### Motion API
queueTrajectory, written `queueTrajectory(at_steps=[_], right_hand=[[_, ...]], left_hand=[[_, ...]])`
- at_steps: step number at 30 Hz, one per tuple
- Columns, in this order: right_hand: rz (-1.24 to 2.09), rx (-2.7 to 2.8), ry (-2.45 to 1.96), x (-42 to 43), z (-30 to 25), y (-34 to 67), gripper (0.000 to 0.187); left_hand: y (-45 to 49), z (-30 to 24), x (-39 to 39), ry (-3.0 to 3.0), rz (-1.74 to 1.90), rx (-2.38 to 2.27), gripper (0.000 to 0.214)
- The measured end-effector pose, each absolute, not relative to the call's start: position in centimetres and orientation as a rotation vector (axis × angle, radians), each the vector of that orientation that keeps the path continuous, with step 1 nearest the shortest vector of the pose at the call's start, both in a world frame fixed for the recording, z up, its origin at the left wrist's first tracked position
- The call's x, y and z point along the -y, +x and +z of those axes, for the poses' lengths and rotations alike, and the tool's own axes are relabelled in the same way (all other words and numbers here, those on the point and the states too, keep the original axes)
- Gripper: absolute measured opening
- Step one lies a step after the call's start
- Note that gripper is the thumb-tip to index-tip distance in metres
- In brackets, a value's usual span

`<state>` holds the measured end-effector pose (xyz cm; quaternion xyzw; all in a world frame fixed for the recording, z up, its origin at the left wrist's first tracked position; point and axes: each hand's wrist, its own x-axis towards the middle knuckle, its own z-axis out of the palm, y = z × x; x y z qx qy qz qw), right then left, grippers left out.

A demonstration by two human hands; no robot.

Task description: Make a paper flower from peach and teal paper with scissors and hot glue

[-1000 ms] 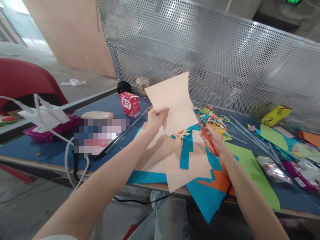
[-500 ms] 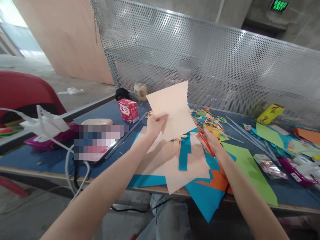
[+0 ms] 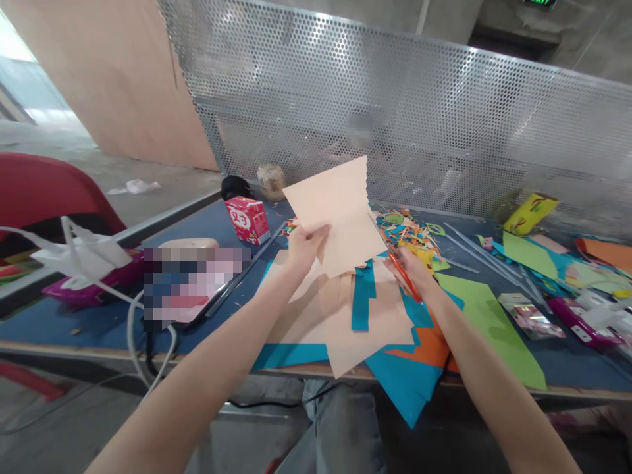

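Note:
My left hand (image 3: 306, 247) pinches the lower left part of a pale peach sheet of paper (image 3: 340, 210), holding it up and tilted over the table. The sheet's right edge is cut in a wavy line. In my right hand (image 3: 412, 270) is a pair of scissors (image 3: 403, 271) with red-orange handles, closed in my fingers. Their blades point up and left and meet the right edge of the sheet, partly hidden by it. Beneath both hands lie peach sheets (image 3: 365, 336), a blue paper strip (image 3: 363, 296) and blue sheets (image 3: 407, 392).
Colourful paper scraps (image 3: 407, 230) are heaped behind the right hand. A green sheet (image 3: 486, 322) lies to the right, a yellow can-like container (image 3: 530, 214) farther back. On the left stand a pink box (image 3: 247, 219) and a white power strip (image 3: 81, 257) with cables. A perforated metal panel (image 3: 316, 85) closes the back.
The whole view has shifted slightly. Both hands keep nearly the same hold on the sheet and the scissors, with the blades still at the right edge.

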<state>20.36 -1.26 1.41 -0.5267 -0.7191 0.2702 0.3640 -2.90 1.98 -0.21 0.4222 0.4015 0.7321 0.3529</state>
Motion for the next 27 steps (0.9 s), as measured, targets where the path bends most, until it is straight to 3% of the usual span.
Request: queueTrajectory(at_steps=[27], right_hand=[[0.708, 1.829, -1.361, 1.35, 1.76, 20.56, 0.028]], left_hand=[[-1.94, 0.17, -1.20, 1.079, 1.787, -1.014, 0.043]])
